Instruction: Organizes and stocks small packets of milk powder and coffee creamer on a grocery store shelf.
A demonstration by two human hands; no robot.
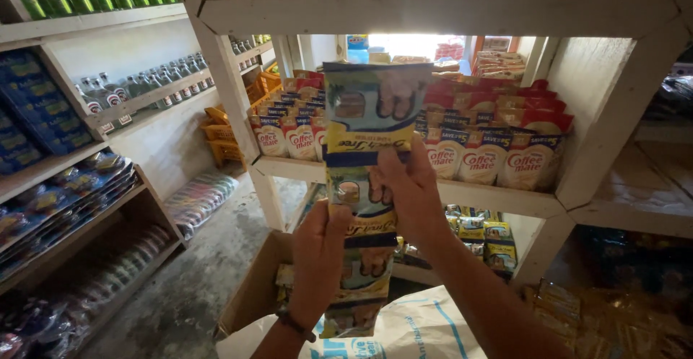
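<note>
1. Both hands grip one hanging strip of yellow-and-blue sachets (368,178): the left hand (317,258) closes on its lower part, the right hand (411,189) on its middle.
2. Beneath sits a cardboard box (253,287).
3. Behind, red creamer packets (491,142) fill the white shelf (577,171).

A long strip of joined yellow, blue and cream foil sachets (369,178) is hanging upright at centre frame. Behind it, rows of red-and-white pouches (498,146) are standing on the white wooden shelf (476,194). Blue rectangular packs (36,110) are lying stacked at far left.
</note>
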